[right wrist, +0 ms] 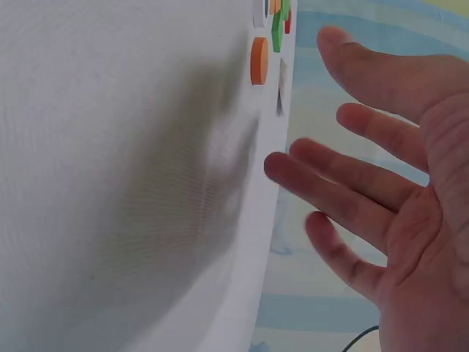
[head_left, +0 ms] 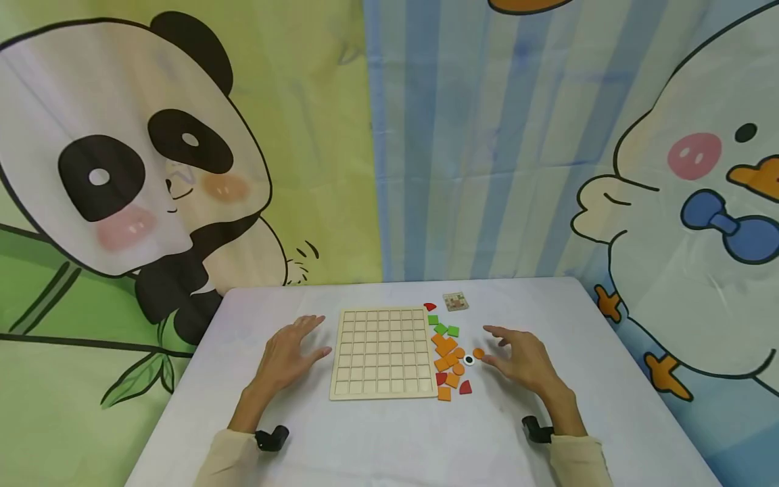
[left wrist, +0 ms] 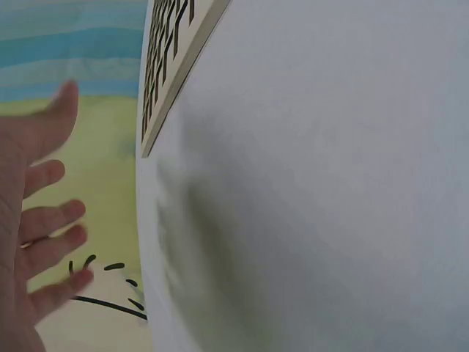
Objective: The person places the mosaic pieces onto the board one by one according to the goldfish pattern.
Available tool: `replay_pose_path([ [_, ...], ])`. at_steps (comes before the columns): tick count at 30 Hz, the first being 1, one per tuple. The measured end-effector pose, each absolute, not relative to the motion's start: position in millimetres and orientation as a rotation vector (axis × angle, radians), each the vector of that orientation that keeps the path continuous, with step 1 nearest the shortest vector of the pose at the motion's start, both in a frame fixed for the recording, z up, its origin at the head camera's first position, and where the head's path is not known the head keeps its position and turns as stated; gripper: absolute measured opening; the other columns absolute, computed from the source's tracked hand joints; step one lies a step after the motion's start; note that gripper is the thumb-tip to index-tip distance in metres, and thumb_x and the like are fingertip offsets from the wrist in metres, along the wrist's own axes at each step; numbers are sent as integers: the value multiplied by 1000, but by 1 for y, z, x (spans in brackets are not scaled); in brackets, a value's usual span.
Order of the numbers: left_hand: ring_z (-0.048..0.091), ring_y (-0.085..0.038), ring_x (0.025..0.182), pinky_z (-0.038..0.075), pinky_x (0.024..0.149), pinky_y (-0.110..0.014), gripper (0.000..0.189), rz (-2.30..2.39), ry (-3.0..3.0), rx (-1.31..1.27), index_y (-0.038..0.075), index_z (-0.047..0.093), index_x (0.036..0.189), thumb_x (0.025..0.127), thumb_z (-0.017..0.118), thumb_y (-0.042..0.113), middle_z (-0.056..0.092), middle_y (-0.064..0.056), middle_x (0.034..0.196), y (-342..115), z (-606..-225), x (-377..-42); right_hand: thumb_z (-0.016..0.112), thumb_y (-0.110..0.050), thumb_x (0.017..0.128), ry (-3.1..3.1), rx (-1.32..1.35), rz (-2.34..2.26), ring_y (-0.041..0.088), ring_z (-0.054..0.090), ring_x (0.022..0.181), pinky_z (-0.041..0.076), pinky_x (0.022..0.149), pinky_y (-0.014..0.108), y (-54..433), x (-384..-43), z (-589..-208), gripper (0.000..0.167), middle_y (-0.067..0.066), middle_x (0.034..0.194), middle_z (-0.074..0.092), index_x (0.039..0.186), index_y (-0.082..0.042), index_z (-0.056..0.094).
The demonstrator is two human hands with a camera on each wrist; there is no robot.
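A pale wooden grid board with rows of square recesses lies flat on the white table. Along its right side several loose pieces are scattered: orange squares, orange discs, green squares, red quarter-round pieces and a white disc with a dark centre. Left of the board my left hand hovers with spread fingers, holding nothing. My right hand is to the right of the pieces, fingers loosely extended; its thumb is close to an orange disc, apart from it in the right wrist view.
A small patterned card lies behind the pieces, near the table's far edge. Behind the white table hangs a cartoon curtain. A black wrist camera sits on the left wrist, another on the right.
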State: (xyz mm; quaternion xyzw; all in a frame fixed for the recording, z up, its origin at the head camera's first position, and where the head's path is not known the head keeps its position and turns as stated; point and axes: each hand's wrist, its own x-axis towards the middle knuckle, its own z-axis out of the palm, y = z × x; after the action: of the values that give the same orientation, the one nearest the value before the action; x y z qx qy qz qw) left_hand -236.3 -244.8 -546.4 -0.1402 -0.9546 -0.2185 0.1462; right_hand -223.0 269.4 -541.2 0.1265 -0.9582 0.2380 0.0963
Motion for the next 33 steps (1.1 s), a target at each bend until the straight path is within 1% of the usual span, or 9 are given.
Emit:
replay_pose_path([
  [1, 76, -34, 116, 60, 97, -55, 64, -626, -2710, -410, 19, 70, 147, 91, 89, 43, 80, -12, 132, -244, -547, -236, 95, -27, 86, -2832, 376, 701, 30, 75, 98, 60, 92, 55, 269, -223, -542, 61, 13, 124, 81, 141, -12, 74],
  [3, 80, -23, 87, 61, 78, -42, 50, -641, -2651, -424, 18, 79, 133, 89, 91, 39, 86, -6, 108, -242, -548, -237, 95, -25, 86, -2828, 390, 705, 25, 72, 94, 59, 87, 47, 269, -225, -543, 57, 11, 120, 82, 137, -10, 76],
  [5, 75, -13, 75, 56, 68, -32, 47, -677, -2638, -436, 18, 81, 126, 86, 94, 40, 85, 0, 96, -239, -549, -238, 95, -22, 85, -2829, 406, 732, 24, 70, 95, 58, 86, 44, 269, -226, -545, 55, 9, 116, 81, 135, -8, 77],
  [7, 74, -11, 82, 55, 70, -29, 59, -747, -2664, -456, 17, 79, 130, 80, 98, 41, 83, 2, 106, -237, -551, -241, 95, -19, 85, -2835, 428, 787, 24, 68, 98, 58, 89, 45, 269, -228, -547, 53, 9, 115, 79, 133, -6, 77],
  [8, 74, -13, 90, 57, 75, -31, 68, -782, -2688, -470, 16, 76, 135, 77, 100, 43, 82, 0, 114, -237, -553, -242, 95, -18, 85, -2840, 435, 821, 24, 67, 99, 59, 90, 46, 269, -229, -549, 52, 9, 114, 78, 133, -5, 78],
  [12, 64, -28, 126, 57, 103, -51, 109, -875, -2824, -542, 14, 60, 155, 63, 106, 48, 67, -8, 149, -236, -559, -246, 93, -12, 86, -2858, 453, 921, 21, 66, 100, 61, 93, 46, 268, -231, -555, 48, 6, 111, 76, 130, -3, 78],
  [16, 55, -34, 141, 49, 117, -61, 131, -854, -2918, -616, 12, 50, 163, 53, 109, 52, 57, -12, 162, -237, -565, -248, 93, -10, 86, -2860, 482, 963, 19, 65, 98, 62, 91, 41, 267, -231, -560, 45, 5, 110, 76, 128, -2, 78],
  [24, 53, -39, 145, 43, 124, -61, 141, -839, -2932, -702, 4, 48, 163, 44, 112, 45, 54, -16, 165, -238, -570, -248, 92, -7, 86, -2876, 492, 937, 15, 64, 97, 61, 90, 37, 264, -232, -563, 41, 2, 109, 75, 125, -4, 80],
  [33, 53, -39, 145, 43, 124, -60, 139, -816, -2929, -741, 4, 48, 163, 48, 112, 45, 52, -16, 168, -242, -574, -249, 87, 0, 90, -2877, 499, 960, 16, 66, 99, 61, 92, 36, 263, -235, -562, 31, 1, 110, 77, 120, -6, 82],
])
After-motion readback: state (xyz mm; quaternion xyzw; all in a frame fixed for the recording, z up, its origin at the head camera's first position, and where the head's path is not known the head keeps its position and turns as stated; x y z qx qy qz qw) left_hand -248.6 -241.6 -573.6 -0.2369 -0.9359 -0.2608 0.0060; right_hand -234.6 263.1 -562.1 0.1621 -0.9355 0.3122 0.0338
